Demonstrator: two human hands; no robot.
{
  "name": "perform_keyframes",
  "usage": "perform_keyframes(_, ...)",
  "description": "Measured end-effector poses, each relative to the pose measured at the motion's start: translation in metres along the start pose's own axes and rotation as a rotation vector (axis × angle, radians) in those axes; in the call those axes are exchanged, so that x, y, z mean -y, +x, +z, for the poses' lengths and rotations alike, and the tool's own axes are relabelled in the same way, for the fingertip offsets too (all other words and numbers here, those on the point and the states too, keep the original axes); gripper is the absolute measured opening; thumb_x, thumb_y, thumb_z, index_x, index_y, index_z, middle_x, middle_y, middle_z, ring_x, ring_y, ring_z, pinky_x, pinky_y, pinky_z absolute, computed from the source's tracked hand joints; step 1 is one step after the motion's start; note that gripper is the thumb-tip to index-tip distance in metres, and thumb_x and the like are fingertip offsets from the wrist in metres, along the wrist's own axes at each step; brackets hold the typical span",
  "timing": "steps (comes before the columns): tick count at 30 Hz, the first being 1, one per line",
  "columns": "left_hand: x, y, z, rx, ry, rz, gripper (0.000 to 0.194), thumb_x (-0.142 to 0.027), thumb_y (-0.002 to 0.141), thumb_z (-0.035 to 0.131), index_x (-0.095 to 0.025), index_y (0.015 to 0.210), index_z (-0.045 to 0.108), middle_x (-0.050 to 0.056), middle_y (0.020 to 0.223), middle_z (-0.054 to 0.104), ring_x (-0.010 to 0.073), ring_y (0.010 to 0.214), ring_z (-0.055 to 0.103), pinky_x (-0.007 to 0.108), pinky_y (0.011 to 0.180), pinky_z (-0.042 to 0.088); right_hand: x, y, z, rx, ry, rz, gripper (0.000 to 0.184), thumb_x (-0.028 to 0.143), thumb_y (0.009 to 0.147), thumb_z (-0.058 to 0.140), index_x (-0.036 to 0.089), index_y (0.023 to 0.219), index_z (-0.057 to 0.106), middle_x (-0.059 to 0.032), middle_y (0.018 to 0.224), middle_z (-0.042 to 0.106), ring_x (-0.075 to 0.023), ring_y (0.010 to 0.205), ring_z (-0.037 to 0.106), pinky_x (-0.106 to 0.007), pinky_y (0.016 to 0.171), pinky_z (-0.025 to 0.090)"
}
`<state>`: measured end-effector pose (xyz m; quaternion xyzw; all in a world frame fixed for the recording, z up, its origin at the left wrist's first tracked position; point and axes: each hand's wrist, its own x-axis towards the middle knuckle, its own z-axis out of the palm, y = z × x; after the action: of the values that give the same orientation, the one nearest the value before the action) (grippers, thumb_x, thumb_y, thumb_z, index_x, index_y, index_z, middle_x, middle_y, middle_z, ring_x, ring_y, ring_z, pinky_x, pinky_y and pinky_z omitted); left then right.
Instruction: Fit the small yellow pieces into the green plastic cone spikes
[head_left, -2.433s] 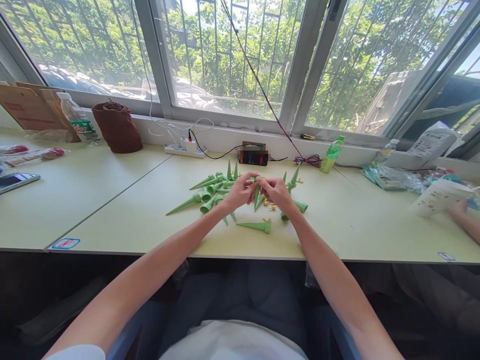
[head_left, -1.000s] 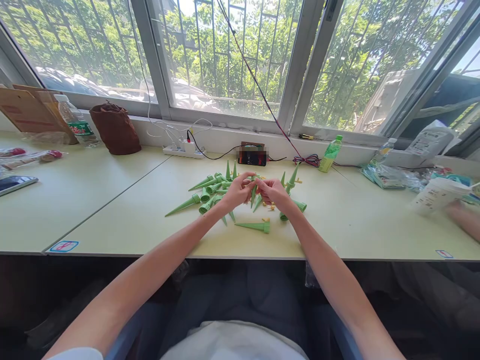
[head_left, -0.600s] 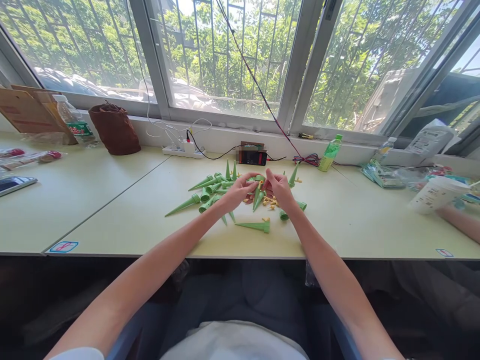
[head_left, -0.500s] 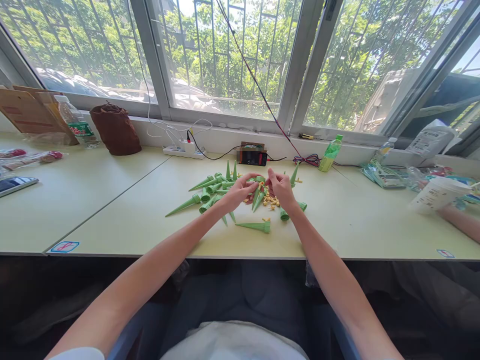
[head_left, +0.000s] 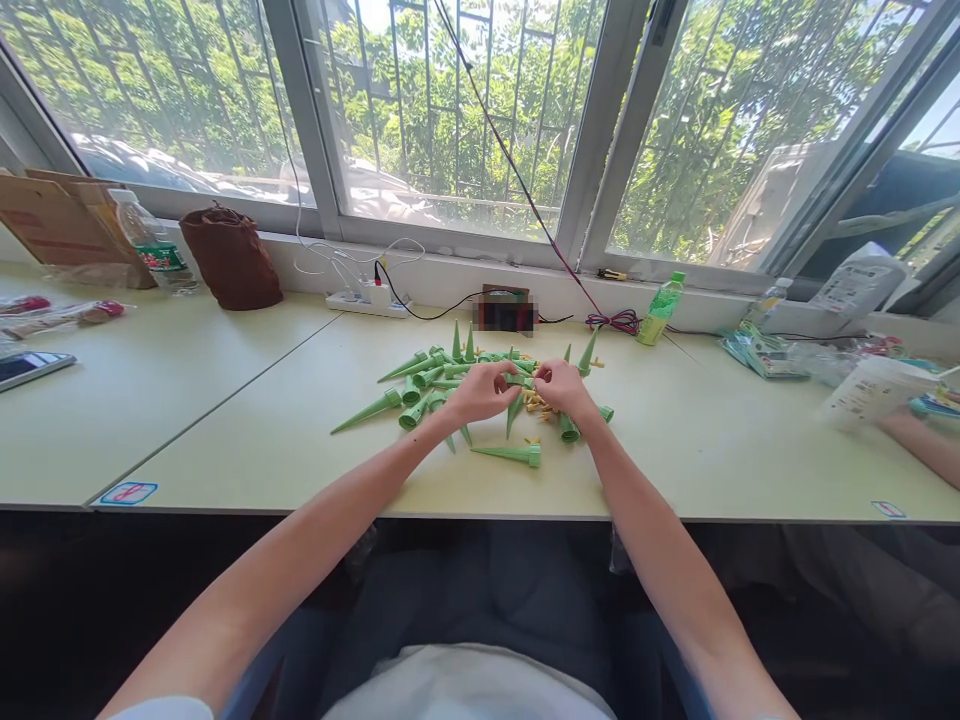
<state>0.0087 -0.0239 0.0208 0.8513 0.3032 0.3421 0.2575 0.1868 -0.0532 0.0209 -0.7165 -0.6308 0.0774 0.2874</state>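
Observation:
My left hand [head_left: 484, 390] is closed, with thumb and fingers pinching a green plastic plant-watering spike [head_left: 517, 380] held over the pile. Close on its right, my right hand [head_left: 562, 388] has its fingertips pressed together at the spike's end; whatever they pinch is too small and covered to make out. Small yellow valve pieces [head_left: 535, 403] lie beneath the hands, partly hidden. More green spikes [head_left: 431, 377] are heaped left of and behind my hands, some standing point up. One single spike [head_left: 506, 454] with a yellow piece on it lies nearer the table's front edge.
At the back stand a dark box-like device [head_left: 506, 312], a power strip [head_left: 367, 300], a brown bag [head_left: 231, 258] and a green bottle [head_left: 661, 308]. On the right, another person's arm [head_left: 921, 440] rests beside a white cup [head_left: 877, 390]. A phone [head_left: 34, 370] lies far left.
My hands have come together, the right fingers lowering onto the spike's end. The spike in my left hand has turned, and the yellow piece seen there before is now covered.

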Motion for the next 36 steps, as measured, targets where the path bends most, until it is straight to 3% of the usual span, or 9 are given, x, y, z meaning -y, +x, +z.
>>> perform_keyframes(3, 0.001, 0.000, 0.002, 0.009, 0.054, 0.009, 0.023, -0.027, 0.075, 0.059, -0.014, 0.091, 0.068, -0.003, 0.055, 0.058, 0.0094, 0.052, 0.048, 0.022, 0.054, 0.036, 0.001, -0.003, -0.006, 0.147, 0.018, -0.014, 0.015, 0.013, 0.070, 0.057, 0.013, 0.078, 0.070, -0.0058, 0.074, 0.069, -0.0143, 0.069, 0.060, -0.021, 0.062, 0.042)
perform_keyframes(6, 0.003, -0.001, 0.004, 0.010, 0.084, 0.001, 0.026, -0.027, 0.074, 0.058, -0.013, 0.094, 0.069, -0.002, 0.056, 0.060, 0.0107, 0.053, 0.051, 0.023, 0.056, 0.037, 0.001, -0.004, -0.009, 0.213, 0.018, -0.049, 0.017, 0.012, 0.068, 0.059, 0.013, 0.080, 0.071, -0.0049, 0.072, 0.068, -0.0130, 0.066, 0.059, -0.020, 0.058, 0.042)
perform_keyframes(19, 0.005, -0.003, 0.003, 0.005, 0.163, 0.006, 0.031, -0.028, 0.078, 0.056, -0.015, 0.102, 0.070, 0.001, 0.061, 0.065, 0.0155, 0.058, 0.058, 0.026, 0.059, 0.040, 0.002, -0.004, -0.005, 0.259, 0.072, -0.118, 0.011, 0.016, 0.070, 0.068, 0.015, 0.080, 0.072, -0.0027, 0.069, 0.065, -0.0127, 0.064, 0.059, -0.021, 0.057, 0.043)
perform_keyframes(25, 0.003, -0.004, 0.000, -0.039, 0.201, 0.003, 0.031, -0.031, 0.080, 0.055, -0.015, 0.103, 0.068, 0.002, 0.064, 0.067, 0.0161, 0.060, 0.058, 0.026, 0.059, 0.039, 0.000, -0.002, -0.001, 0.303, 0.131, -0.126, 0.022, 0.024, 0.063, 0.077, 0.014, 0.082, 0.071, 0.0013, 0.063, 0.059, -0.0107, 0.059, 0.053, -0.021, 0.055, 0.041)
perform_keyframes(36, 0.006, -0.004, 0.001, 0.048, 0.285, -0.050, 0.031, -0.028, 0.079, 0.055, -0.017, 0.105, 0.068, 0.003, 0.066, 0.067, 0.0194, 0.065, 0.062, 0.028, 0.060, 0.040, 0.003, -0.003, 0.001, 0.321, 0.063, -0.160, 0.011, 0.016, 0.067, 0.070, 0.014, 0.078, 0.070, -0.0005, 0.066, 0.063, -0.0100, 0.058, 0.053, -0.020, 0.053, 0.039)
